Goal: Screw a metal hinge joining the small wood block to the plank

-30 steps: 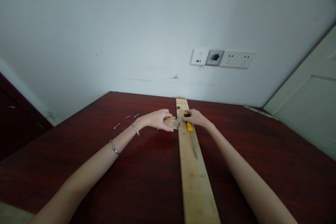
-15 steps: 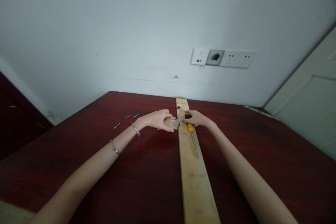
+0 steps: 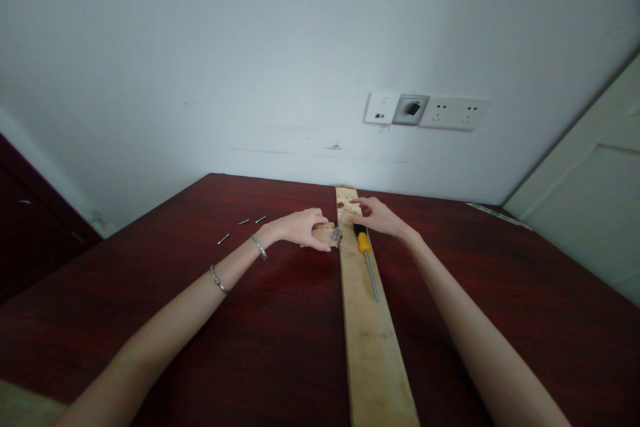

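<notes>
My left hand (image 3: 301,228) grips a small wooden block (image 3: 324,233) whose end meets the left edge of a long pale plank (image 3: 375,353). A small metal bracket (image 3: 337,234) sits where the block and plank meet. On the plank lies a screwdriver (image 3: 364,244) with a yellow and black handle, its tip pointing toward me. Just above that handle is my right hand (image 3: 381,217), thumb and fingers apart, holding nothing. Part of the black handle end is hidden behind the right hand.
Several screws or nails (image 3: 243,221) lie on the dark red table (image 3: 280,333), left of my left hand. The plank runs back toward the wall (image 3: 280,80). Wall sockets (image 3: 453,112) are above the table at right, with a pale door (image 3: 595,207) beyond.
My right hand has let go of the screwdriver and lifted slightly away with its fingers spreading. The screwdriver stays on the plank. My left hand has kept its place on the block.
</notes>
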